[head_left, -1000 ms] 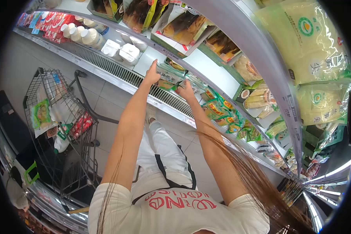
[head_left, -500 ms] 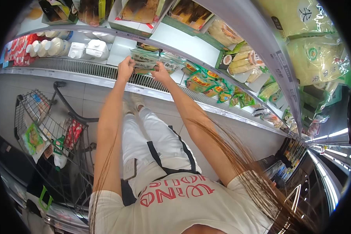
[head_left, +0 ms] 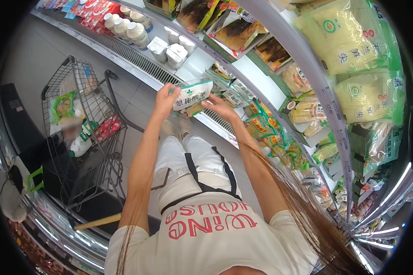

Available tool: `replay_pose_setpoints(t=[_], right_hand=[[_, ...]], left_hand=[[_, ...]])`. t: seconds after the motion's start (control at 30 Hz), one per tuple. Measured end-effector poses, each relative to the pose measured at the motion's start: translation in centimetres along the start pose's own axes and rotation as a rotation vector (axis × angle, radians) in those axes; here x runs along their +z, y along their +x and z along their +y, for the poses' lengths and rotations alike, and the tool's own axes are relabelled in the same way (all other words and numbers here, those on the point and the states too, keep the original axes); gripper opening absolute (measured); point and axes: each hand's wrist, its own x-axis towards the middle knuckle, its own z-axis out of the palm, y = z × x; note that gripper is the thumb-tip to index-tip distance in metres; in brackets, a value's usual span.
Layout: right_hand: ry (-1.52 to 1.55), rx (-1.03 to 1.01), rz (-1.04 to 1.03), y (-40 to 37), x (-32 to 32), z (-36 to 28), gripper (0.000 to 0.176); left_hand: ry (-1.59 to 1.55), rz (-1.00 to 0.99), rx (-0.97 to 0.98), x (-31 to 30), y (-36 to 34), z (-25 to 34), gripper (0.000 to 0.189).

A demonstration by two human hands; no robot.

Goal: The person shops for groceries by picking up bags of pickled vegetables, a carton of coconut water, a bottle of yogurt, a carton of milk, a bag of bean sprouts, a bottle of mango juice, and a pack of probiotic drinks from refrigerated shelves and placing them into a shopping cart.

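A white packet of pickled cabbage [head_left: 190,97] with a green zigzag top edge and dark printed characters is held up in front of the shelf. My left hand [head_left: 165,101] grips its left edge, thumb on the front. At the lower right corner, my right hand [head_left: 221,109] has its thumb and fingertips on the packet. Similar white-and-green packets [head_left: 236,95] lie on the low shelf just beyond my right hand.
A wire shopping cart [head_left: 85,137] with groceries stands to my left. White cartons [head_left: 175,57] and bottles [head_left: 136,33] line the low shelf, behind a slotted grille [head_left: 133,62]. Large bags of pale food [head_left: 342,41] fill the upper right shelf.
The packet has come off the low shelf toward my body, now lifted in both hands with its printed front toward me. My view has turned, shifting the shelf and cart.
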Motion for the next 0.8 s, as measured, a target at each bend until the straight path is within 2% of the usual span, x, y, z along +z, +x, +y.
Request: replay_pose_setpoints(t=[0.03, 0.07, 0.1, 0.17, 0.23, 0.27, 0.37, 0.4, 0.53, 0.7, 0.8], right_hand=[[0.015, -0.006, -0.084, -0.3, 0.9, -1.3, 0.058], [0.072, -0.081, -0.135, 0.1, 2.0, -1.0, 0.045], [0.114, -0.124, -0.142, 0.1, 3.1, -2.1, 0.044], [0.211, -0.198, -0.162, -1.4, 5.9, -5.1, 0.042], [0.24, -0.207, -0.134, -3.7, 8.1, -8.7, 0.039], [0.294, -0.201, -0.134, -4.9, 9.2, -9.7, 0.038], [0.408, -0.191, -0.148, -6.1, 10.9, -12.2, 0.035], [0.403, -0.188, -0.148, -6.2, 10.8, -12.7, 0.035], [0.329, -0.217, -0.151, -5.9, 12.0, -15.0, 0.032], [0.302, -0.15, -0.154, -3.3, 14.4, -16.6, 0.028], [0.275, -0.112, -0.18, -0.6, 16.7, -17.9, 0.024]], left_hand=[[-0.142, 0.016, -0.049, -0.9, -1.3, 2.0, 0.014], [-0.285, 0.03, -0.099, -1.8, -2.9, 3.9, 0.014], [-0.432, 0.038, -0.14, -2.6, -3.9, 5.3, 0.014], [-0.515, 0.069, -0.135, -5.2, -5.9, 6.2, 0.023], [-0.662, 0.095, -0.105, -6.1, -9.2, 10.4, 0.028], [-0.698, 0.124, -0.106, -6.6, -10.9, 11.1, 0.038], [-0.852, 0.079, 0.009, -6.7, -15.1, 12.9, 0.043], [-0.875, 0.022, -0.021, -6.9, -16.1, 12.5, 0.046], [-0.58, 0.166, 0.013, -5.6, -19.0, 11.3, 0.046], [-0.553, 0.257, 0.015, -7.0, -19.1, 11.3, 0.051], [-0.552, 0.42, 0.018, -8.9, -18.6, 10.8, 0.048]])
